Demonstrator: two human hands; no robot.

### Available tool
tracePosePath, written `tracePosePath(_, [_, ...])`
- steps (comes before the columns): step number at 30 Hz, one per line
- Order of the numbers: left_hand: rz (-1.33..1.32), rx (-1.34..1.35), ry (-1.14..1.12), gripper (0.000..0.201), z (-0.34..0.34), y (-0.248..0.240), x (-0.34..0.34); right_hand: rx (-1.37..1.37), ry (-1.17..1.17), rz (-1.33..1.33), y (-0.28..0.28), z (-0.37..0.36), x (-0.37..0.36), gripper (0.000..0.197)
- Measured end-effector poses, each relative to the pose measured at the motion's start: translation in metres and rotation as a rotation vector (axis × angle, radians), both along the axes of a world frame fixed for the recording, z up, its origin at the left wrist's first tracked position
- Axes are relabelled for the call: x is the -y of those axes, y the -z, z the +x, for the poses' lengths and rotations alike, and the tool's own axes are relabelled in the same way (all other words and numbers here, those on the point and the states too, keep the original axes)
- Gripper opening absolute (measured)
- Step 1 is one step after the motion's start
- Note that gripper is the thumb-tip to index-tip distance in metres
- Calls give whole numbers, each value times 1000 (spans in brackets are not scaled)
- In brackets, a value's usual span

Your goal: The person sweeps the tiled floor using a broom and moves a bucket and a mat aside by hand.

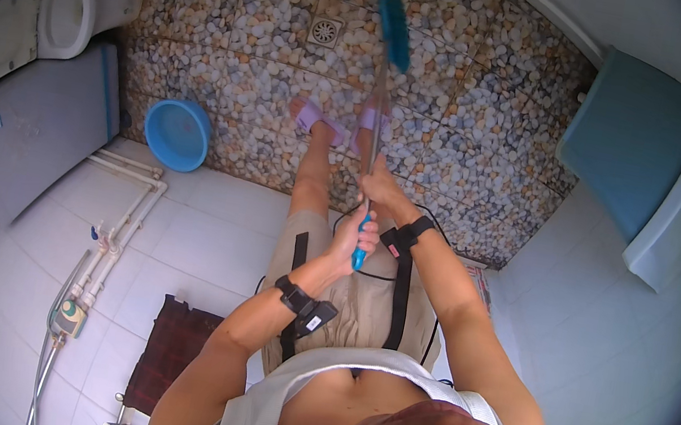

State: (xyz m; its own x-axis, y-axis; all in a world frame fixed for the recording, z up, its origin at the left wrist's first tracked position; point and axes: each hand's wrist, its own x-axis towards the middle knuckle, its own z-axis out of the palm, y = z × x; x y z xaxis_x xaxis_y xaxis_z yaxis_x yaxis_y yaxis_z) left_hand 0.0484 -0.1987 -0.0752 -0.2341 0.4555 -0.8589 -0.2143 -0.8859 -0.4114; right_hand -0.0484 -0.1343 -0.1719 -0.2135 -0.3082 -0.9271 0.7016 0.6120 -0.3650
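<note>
Both my hands are wrapped round one long-handled floor brush [395, 29]. My left hand [351, 240] is closed on the blue grip at the near end of its pole. Farther up the pole, my right hand [382, 189] is closed on the metal shaft. The shaft runs away from me between my feet, and the blue-green bristled head lies at or just above the pebble-patterned floor [266, 95]; whether it touches, I cannot tell. Left of the head, a square floor drain [325, 32] is set in the tiles.
A blue basin [176, 134] stands on the floor to the left, beside a grey appliance [37, 124] and a toilet [65, 17]. At right, a washbasin [675, 217] with a blue-green front juts out. Pipes [112, 241] run along the white-tiled wall at left.
</note>
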Motion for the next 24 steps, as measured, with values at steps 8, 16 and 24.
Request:
tracePosePath(8, [47,-123,-136,21,-49,-74,-7,-63,-50,-60,-88,-49,-4,58])
tracePosePath(16, [333,-268,-644,22,-107,52,35,-430,-614,196,26,-145,57,50])
tracePosePath(24, [213,-93,-638,26,4,33,50,-308,-1030,-78,20,-34,100,61])
